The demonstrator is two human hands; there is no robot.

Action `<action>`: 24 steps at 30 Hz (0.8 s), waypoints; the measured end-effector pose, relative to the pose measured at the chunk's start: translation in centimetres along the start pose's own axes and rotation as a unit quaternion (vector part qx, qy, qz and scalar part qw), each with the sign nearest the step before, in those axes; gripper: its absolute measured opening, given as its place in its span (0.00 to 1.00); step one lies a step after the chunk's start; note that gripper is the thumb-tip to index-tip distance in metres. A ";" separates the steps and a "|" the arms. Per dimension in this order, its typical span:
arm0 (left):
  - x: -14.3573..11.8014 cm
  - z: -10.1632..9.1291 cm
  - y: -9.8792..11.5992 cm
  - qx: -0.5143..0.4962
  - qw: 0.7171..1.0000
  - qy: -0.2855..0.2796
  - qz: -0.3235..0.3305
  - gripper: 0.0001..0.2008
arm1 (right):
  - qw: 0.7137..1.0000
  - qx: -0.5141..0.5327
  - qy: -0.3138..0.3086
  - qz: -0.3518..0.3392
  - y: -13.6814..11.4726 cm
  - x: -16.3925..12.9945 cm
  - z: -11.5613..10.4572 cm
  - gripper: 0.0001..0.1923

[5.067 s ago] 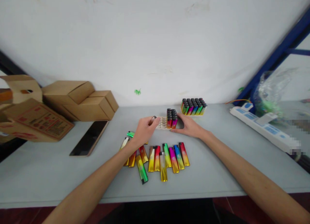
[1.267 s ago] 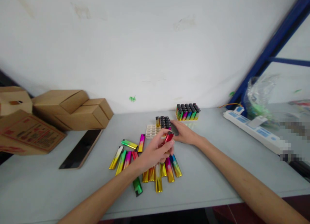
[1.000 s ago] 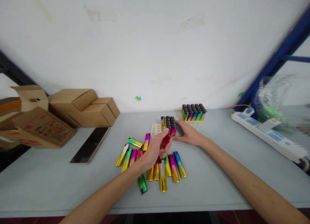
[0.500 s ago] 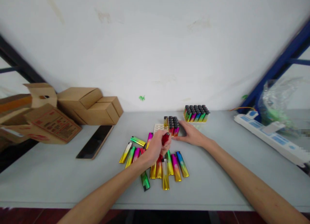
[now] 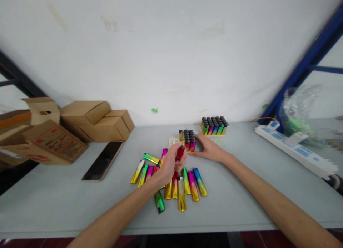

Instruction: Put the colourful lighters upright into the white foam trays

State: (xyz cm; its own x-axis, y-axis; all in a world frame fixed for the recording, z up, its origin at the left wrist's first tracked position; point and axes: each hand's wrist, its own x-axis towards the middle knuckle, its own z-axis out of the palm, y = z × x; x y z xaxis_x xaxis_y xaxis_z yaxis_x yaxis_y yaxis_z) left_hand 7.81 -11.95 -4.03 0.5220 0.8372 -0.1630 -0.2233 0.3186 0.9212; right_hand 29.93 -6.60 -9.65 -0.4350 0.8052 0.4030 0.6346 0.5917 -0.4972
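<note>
Loose lighters lie in a fan at the table's near edge. Just above them the left hand is closed around a red lighter (held upright, near the tray). Beyond, the right hand rests flat, fingers loosely spread and gripping nothing, against a white tray partly filled with lighters. A full tray stands farther back.

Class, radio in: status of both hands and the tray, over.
Left hand holds red lighter. Right hand steadies part-filled tray. Loose lighters below.
</note>
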 end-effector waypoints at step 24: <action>3.7 -6.8 1.0 0.270 0.914 0.150 0.262 0.19 | 1.000 -0.006 -0.003 0.007 -0.1 0.1 -0.3 0.42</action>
State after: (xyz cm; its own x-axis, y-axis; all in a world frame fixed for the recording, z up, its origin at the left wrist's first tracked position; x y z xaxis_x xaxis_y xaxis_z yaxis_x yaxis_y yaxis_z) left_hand 3.95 -5.55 -6.13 0.1921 0.9223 0.3354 0.1030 -0.3589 0.9277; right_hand 29.98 -6.60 -9.32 -0.4299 0.8135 0.3917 0.6476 0.5801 -0.4940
